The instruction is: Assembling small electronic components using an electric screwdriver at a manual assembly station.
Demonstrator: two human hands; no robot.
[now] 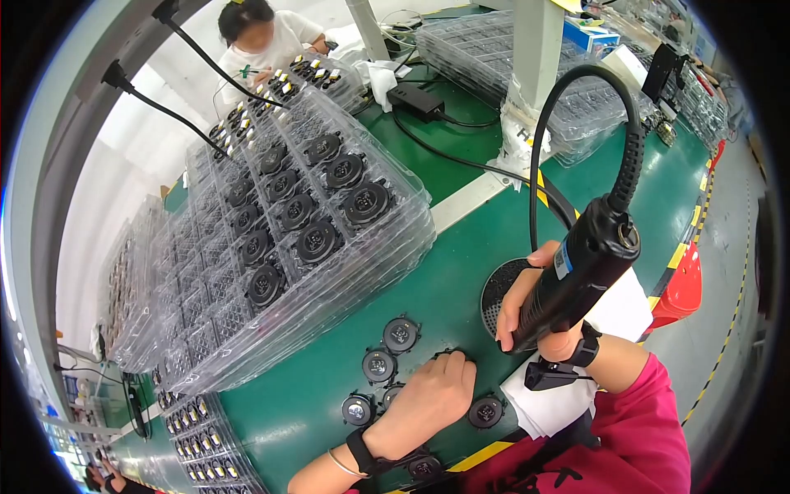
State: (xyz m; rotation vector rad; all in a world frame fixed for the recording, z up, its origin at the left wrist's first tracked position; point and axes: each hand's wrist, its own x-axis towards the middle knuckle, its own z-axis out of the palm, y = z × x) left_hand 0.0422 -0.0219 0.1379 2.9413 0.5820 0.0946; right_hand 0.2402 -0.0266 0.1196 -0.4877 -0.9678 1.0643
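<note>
My right hand (515,306) is wrapped round a thick black corded electric screwdriver (576,267), tilted with its cable end up and away. The driver's tip is hidden beneath my hand. Close by on the left, my left hand (432,393) has its fingers curled down on a small round black module (454,352), mostly covered by them. Several more such modules lie on the green table around it: one (401,334) beyond, one (379,365) to its left, and one (486,411) to the right, near the white cloth (547,403).
A tall stack of clear plastic trays (354,280) holding round black modules stands on the left. A black perforated disc (494,300) lies by the right hand. A grey post (539,58) rises beyond. Across the table sits a person (255,49). A red stool (681,284) is at right.
</note>
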